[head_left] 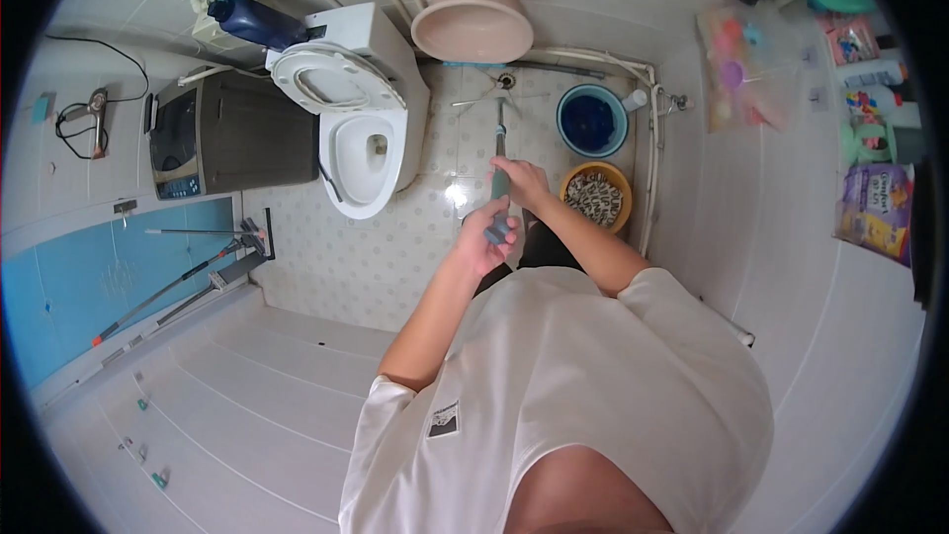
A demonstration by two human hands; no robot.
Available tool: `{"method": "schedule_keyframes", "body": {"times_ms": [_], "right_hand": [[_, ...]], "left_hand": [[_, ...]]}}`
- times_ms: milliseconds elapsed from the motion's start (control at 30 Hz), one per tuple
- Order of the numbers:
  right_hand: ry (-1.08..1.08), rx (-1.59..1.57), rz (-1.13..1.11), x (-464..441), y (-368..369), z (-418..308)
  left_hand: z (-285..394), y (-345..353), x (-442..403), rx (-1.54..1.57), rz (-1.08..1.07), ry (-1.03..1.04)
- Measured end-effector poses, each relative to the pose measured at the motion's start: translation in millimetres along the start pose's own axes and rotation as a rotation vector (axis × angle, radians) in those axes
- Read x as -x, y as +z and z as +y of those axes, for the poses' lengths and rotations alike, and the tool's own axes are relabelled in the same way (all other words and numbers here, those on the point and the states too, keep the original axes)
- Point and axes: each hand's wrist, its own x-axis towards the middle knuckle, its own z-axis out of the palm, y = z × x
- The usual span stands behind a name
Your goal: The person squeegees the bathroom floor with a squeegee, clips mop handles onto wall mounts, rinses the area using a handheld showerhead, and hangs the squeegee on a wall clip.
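Reference: the clock face is centred on the hands; 12 o'clock points to the top of the view.

Tool: 1 floor tool (pixel 501 117) stands in front of the person, over the tiled floor (pixel 336 267). Its handle (pixel 501 184) lies along the 12 o'clock to 6 o'clock line. Its thin crossbar (pixel 501 99) is at the 12 o'clock end, set across the shaft and close to the round drain (pixel 506 81).

Hands: both are clamped on the handle, 1 beyond the other. The left hand (pixel 482 239) is wrapped around the near end of the grip. The right hand (pixel 524 184) is closed on the grip farther toward 12 o'clock, just beside the left hand.

Surroundings:
- 1 to 2 o'clock: a blue basin (pixel 569 123) with a dark blue interior. A white bottle (pixel 635 99) is just beside its rim.
- 3 o'clock: a yellow basin (pixel 624 200), near the right forearm, filled with small mottled pieces; these are too small to identify.
- Just before 12 o'clock: a pale pink basin (pixel 472 30) near the wall.
- 10 o'clock: a white toilet (pixel 348 193) with its lid (pixel 334 77) raised. Beyond it is a dark blue bottle (pixel 259 24).
- 9 to 10 o'clock: a grey washing machine (pixel 262 133), beside the toilet.
- 9 o'clock: long-handled cleaning tools (pixel 188 277) near a blue panel (pixel 59 311).
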Motion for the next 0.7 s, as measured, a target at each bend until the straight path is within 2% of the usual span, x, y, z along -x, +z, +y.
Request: {"method": "schedule_keyframes", "body": {"times_ms": [167, 267, 367, 467, 567, 667, 700], "right_hand": [[-0.072, -0.073, 0.049, -14, -30, 11], [-0.074, -0.178, 0.109, -11, -65, 13], [-0.072, -0.235, 0.137, -16, -88, 36], [0.009, -0.158, 0.081, -28, -123, 47], [0.065, -0.064, 0.024, -39, -144, 54], [0.059, 0.014, 0.094, -55, -144, 56], [0.057, 0.041, 0.139, -66, -142, 57]], "left_hand": [[6, 28, -15, 0.106, -0.1, 0.056], [6, 60, -7, 0.027, -0.168, 0.092], [4, 87, -13, -0.155, -0.21, 0.191], [3, 133, -12, -0.487, -0.118, 0.358], [-3, 139, -50, -0.826, 0.02, 0.84], [35, 144, -70, -1.392, 0.137, 1.171], [49, 153, -71, -1.435, 0.166, 1.192]]}}
